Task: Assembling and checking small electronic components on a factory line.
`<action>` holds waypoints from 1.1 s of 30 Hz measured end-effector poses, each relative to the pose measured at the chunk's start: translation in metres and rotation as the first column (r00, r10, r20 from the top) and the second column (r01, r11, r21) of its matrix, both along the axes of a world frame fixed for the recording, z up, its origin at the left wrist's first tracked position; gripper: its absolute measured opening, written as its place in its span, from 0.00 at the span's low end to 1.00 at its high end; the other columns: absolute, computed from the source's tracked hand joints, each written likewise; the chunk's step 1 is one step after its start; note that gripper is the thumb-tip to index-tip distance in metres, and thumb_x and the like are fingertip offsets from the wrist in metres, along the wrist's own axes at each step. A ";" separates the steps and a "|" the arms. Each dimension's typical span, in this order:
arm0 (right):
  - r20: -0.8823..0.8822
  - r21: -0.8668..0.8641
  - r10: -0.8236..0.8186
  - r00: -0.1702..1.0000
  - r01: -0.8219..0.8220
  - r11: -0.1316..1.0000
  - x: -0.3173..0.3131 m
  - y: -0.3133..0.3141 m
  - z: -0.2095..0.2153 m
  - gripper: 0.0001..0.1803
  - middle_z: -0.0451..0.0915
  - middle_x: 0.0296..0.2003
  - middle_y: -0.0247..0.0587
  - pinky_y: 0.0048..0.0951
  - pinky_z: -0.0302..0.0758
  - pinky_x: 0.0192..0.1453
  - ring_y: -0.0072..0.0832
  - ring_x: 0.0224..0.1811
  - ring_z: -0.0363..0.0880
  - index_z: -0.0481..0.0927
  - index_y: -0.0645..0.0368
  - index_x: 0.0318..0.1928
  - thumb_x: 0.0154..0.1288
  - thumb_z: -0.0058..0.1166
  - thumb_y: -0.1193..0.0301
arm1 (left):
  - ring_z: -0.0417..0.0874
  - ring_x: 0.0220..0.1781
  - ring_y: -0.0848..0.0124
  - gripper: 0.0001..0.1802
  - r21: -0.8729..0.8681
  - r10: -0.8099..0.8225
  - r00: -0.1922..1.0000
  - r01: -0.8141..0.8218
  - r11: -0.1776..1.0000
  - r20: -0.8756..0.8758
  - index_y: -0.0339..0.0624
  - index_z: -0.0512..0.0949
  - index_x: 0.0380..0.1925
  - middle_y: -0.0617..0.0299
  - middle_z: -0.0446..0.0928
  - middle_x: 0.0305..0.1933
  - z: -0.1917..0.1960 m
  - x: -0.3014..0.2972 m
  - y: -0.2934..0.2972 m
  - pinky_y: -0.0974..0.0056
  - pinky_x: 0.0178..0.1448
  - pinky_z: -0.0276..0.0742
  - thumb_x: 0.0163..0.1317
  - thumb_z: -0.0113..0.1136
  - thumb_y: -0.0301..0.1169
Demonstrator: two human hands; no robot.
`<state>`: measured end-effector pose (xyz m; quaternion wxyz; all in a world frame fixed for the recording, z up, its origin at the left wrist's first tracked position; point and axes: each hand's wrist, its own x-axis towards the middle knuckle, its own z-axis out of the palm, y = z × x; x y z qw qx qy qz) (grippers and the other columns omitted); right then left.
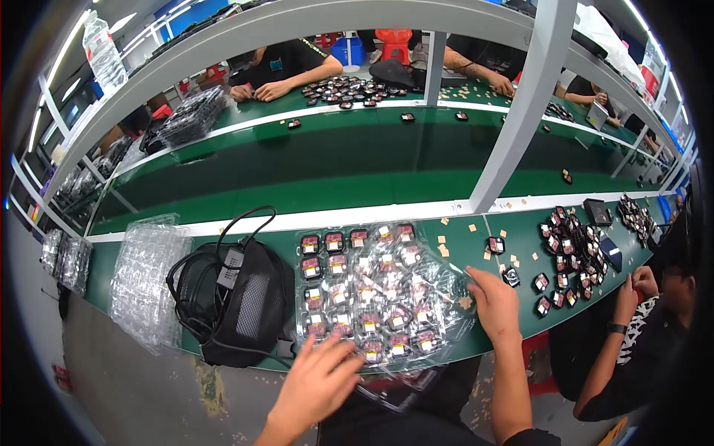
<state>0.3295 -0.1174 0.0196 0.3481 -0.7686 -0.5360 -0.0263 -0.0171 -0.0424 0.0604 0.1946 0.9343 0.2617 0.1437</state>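
Observation:
A clear plastic blister tray [375,290] filled with several small black-and-pink compacts lies on the green bench in front of me, under a clear cover sheet. My left hand [321,379] hovers at the tray's near left corner, fingers spread, holding nothing. My right hand [493,301] rests on the tray's right edge, fingers pressing the clear plastic there. A single small dark compact [511,276] lies just right of that hand.
A black mesh bag [242,305] with cables sits left of the tray, beside a stack of empty clear trays [145,286]. Loose compacts [569,253] pile at the right, where a seated person [632,334] works. A white post [513,111] rises behind. Other people work across the green belt [335,160].

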 end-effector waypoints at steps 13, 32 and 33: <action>-0.003 -0.107 0.349 0.937 -0.347 0.932 -0.067 -0.030 0.011 0.19 0.87 0.51 0.36 0.42 0.79 0.54 0.41 0.52 0.82 0.86 0.54 0.51 0.57 0.69 0.76 | 0.71 0.69 0.49 0.32 0.115 0.360 0.920 -0.345 0.932 -0.155 0.45 0.80 0.62 0.48 0.73 0.66 -0.018 0.013 -0.003 0.46 0.69 0.65 0.57 0.75 0.40; -0.149 0.116 -0.315 0.937 0.333 0.936 -0.009 -0.038 0.010 0.14 0.80 0.55 0.56 0.43 0.84 0.47 0.48 0.46 0.88 0.82 0.66 0.54 0.67 0.60 0.80 | 0.78 0.64 0.49 0.23 0.150 0.561 0.655 -0.707 0.691 0.506 0.32 0.79 0.55 0.47 0.75 0.61 0.000 -0.007 -0.013 0.48 0.67 0.76 0.60 0.71 0.26; -0.115 0.068 -0.386 0.915 0.395 0.916 0.002 -0.038 0.008 0.15 0.79 0.55 0.56 0.43 0.83 0.45 0.47 0.45 0.88 0.81 0.65 0.55 0.68 0.60 0.79 | 0.82 0.59 0.53 0.14 0.092 0.545 0.530 -0.766 0.636 0.650 0.34 0.83 0.50 0.51 0.79 0.55 0.002 -0.005 -0.013 0.52 0.65 0.78 0.67 0.66 0.27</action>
